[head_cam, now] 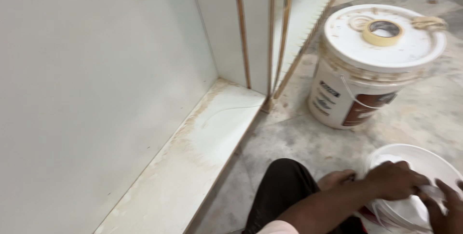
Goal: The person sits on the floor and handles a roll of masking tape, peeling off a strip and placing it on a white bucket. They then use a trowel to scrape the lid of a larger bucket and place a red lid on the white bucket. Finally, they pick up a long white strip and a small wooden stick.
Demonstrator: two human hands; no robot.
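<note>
Down at 4 o'clock sits a small white bucket point(424, 166), smooth plastic, round, open-topped, on the floor. Left hand point(393, 180) reaches across w/ forearm extended, palm down, fingers curled over the near rim, gripping it. Right hand point(446, 210) at the edge, partly cut off, fingers on sth white inside; grip unclear. At 1 o'clock: large lidded pail point(371, 75), grimy, w/ masking tape roll point(383, 31) on top. Dusty concrete floor point(289, 137); white laminate cabinet point(96, 94) at 9 o'clock.

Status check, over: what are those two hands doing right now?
Left hand resting on the small white bucket's rim. Right hand at its near edge, grip unclear. Big lidded pail stands apart, tape roll on top.
</note>
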